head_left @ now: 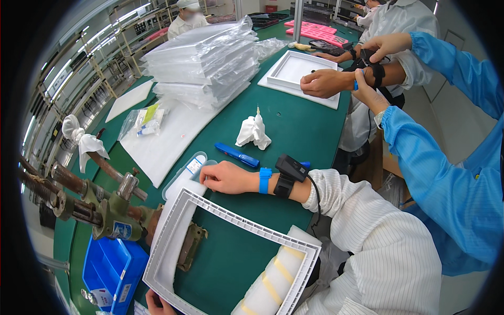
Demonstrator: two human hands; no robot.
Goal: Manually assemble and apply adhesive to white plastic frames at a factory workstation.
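A white-labelled clear container [184, 176] lies beside the right hand [229, 178]

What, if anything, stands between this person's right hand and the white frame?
Only white foam, at the far left corner of the white frame, shows between it and the right hand. Nothing else visible blocks the way.

Across the lower right of the frame I see the right arm [367, 226], sleeve pushed up; the right grip [228, 177], near centre, has curled fingers [208, 174]. The left grip [159, 304] shows only partly, bottom edge.
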